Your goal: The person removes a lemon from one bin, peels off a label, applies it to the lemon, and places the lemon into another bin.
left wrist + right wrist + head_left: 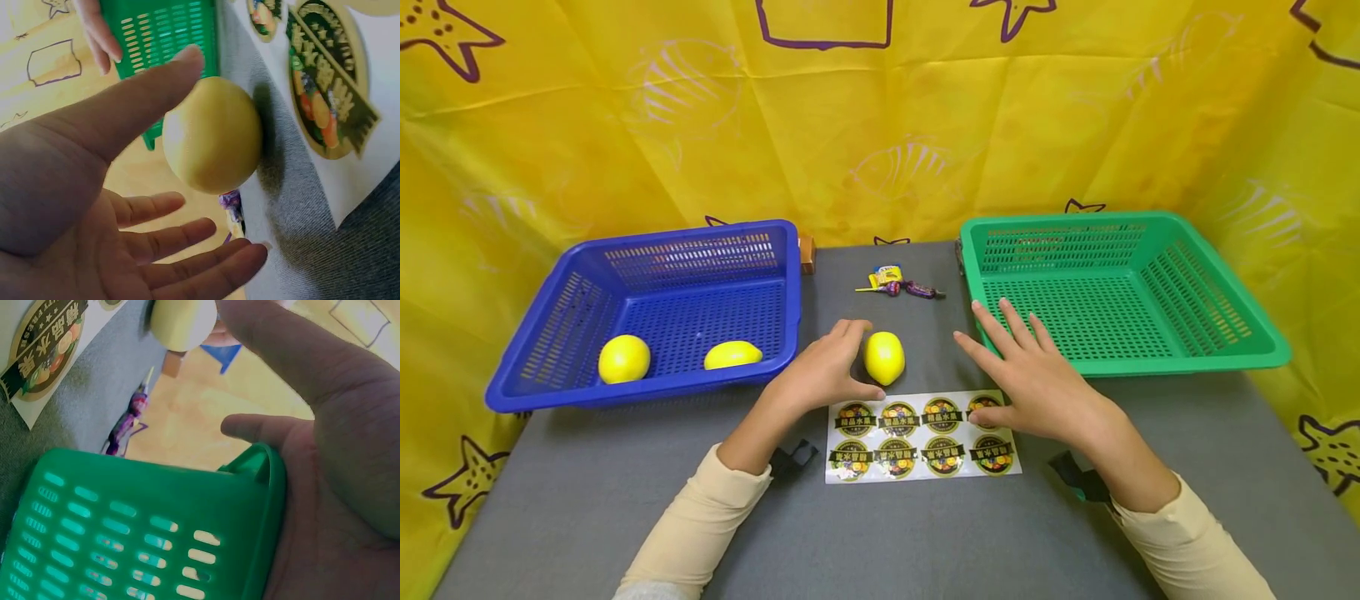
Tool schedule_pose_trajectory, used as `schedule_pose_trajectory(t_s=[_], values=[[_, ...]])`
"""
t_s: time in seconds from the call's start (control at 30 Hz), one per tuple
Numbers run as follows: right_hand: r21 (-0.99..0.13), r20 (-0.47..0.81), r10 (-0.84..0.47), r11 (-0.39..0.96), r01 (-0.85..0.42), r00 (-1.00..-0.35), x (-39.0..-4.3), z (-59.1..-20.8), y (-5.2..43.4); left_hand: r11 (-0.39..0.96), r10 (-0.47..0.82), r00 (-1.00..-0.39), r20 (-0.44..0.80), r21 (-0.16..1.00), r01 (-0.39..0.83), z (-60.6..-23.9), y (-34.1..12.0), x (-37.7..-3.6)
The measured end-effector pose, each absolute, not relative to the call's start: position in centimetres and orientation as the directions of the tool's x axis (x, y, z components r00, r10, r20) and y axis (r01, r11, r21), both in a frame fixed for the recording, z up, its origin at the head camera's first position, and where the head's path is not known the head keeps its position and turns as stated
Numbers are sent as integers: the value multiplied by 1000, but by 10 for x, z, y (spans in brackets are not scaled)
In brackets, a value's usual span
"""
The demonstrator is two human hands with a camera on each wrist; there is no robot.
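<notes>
A yellow lemon sits on the grey table just behind a white sheet of round fruit stickers. My left hand is beside the lemon's left side, thumb and fingers spread around it; in the left wrist view the lemon stands beyond the thumb tip, with the palm bare. My right hand hovers with spread fingers over the sheet's right end and the near left corner of a green basket. The right wrist view shows that basket's wall close to the palm, with nothing held.
At the left stands a blue basket with two lemons, one round and one lying sideways. Small wrapped candies lie between the baskets at the back. A brown box shows behind the blue basket, before a yellow curtain.
</notes>
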State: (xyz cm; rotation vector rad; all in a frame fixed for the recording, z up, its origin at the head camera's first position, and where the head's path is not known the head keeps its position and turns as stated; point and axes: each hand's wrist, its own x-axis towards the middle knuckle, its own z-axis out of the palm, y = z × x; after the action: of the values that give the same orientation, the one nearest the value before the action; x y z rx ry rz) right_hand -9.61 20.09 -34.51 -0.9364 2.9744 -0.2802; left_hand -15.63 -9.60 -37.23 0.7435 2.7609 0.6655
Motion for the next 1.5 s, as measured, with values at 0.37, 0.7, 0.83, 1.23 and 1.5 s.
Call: schedule_pose_trajectory(t_s=[0.37, 0.7, 0.83, 1.23, 1.5], values=[[-138, 111, -781, 601, -788, -615, -74, -354, 165, 864, 439, -873, -214, 366, 345, -369, -99, -141], [-179, -142, -763, 647, -741, -631, -77, -381, 149, 807, 552, -802, -230, 390, 443, -386, -110, -131], [-166, -129, -767, 641, -749, -628, -80, -386, 148, 801, 552, -807, -210, 404, 443, -389, -112, -130], [-189, -104, -790, 613, -767, -605, -85, -388, 152, 790, 587, -797, -144, 318, 524, -381, -113, -124], [-240, -80, -822, 565, -789, -564, -95, -391, 157, 731, 639, -763, -101, 389, 561, -369, -123, -123]])
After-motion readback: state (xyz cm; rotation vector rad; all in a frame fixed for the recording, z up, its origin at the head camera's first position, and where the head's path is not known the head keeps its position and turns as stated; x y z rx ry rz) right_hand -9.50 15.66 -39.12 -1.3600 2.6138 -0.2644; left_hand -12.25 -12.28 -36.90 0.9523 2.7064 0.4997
